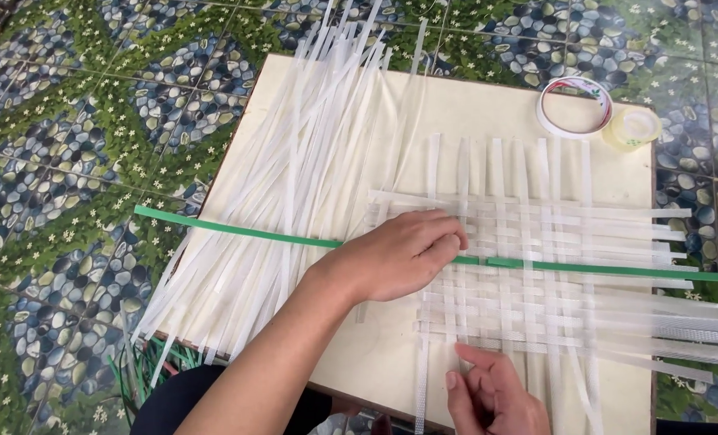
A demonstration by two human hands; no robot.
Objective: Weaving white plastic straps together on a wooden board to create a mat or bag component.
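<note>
Pressing down on the woven mat [536,274] of white plastic strips, the left hand [399,254] lies with its fingers curled, the fingertips [453,239] resting on the green strip [238,232] where it enters the weave. The hand grasps nothing; it seems to pin the green strip and the white strips under it, so that the crossing does not slide. The green strip runs from the left side of the board across the mat to the right edge of the view, passing over some upright strips and under others in the middle of the weave.

The right hand [496,395] is at the near edge of the mat, with fingers bent and touching the near ends of the upright strips [423,379]. Whether it pinches 1 strip or only touches, I cannot tell. It probably keeps these ends in order.

The mat lies flat on a pale wooden board [472,105], which gives a hard, even surface. A loose bundle of white strips [294,177] lies fanned on the left part of the board, near the left hand. At the far right corner stand 2 tape rolls, a white one [574,106] and a small clear one [631,127], touching each other. Under the board is a tiled floor [61,161] with a pebble and leaf pattern, and some green strips [145,366] lie at the near left.
</note>
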